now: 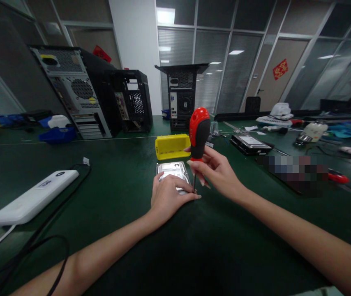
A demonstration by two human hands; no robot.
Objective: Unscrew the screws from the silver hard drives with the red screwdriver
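Observation:
A silver hard drive [169, 167] lies flat on the green table. My left hand [171, 193] rests over its near part and holds it, with thumb and fingertips close to the screwdriver's tip. In my right hand [214, 166] is a screwdriver [199, 131] with a red and black handle, pinched at the collar below the grip. It stands nearly upright, its shaft pointing down at the drive's near right corner. My left fingers hide the exact spot where the tip meets the drive. Just behind the drive sits a yellow bin [172, 147].
Computer cases [86, 90] stand at the back left, another case [181, 94] at the back middle. A white power strip [36, 197] and black cable [52, 205] lie on the left. More drives [251, 144], a blurred flat object [289, 168] and a red-handled tool [338, 176] lie right.

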